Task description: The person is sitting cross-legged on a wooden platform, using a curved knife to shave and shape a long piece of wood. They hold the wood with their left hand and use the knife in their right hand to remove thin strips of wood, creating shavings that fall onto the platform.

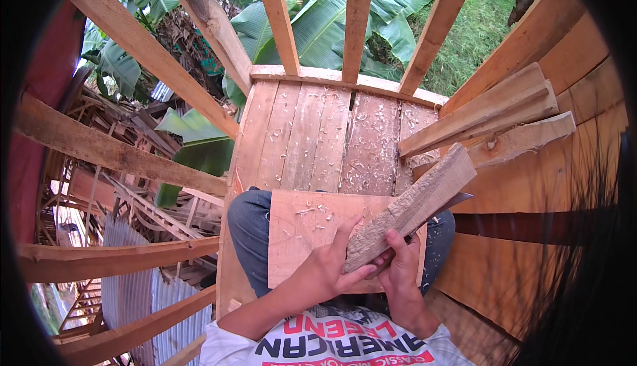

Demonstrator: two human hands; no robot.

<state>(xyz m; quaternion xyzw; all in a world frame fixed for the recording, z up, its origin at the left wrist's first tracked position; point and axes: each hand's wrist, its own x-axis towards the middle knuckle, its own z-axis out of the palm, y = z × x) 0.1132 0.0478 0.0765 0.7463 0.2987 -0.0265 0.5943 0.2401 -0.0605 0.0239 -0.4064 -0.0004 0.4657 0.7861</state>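
Note:
A rough-faced piece of wood (418, 203) slants up and to the right above my lap. My left hand (335, 260) is closed round its lower end, with the thumb across the bottom and the fingers along its left side. My right hand (401, 260) is closed at the wood's right side, its thumb pressed on the wood. From that hand a knife (456, 200) points up and right, its pointed blade partly behind the wood; most of its handle is hidden. Beneath both hands, a flat board (298, 233) lies across my lap, with a few shavings on it.
Curled shavings (375, 137) are strewn over the plank floor (265, 147). Several cut wood pieces (484, 111) lean at the right, by a plank wall (531, 180). Wooden slats (119, 260) rail the left and far sides, with banana leaves (318, 21) beyond.

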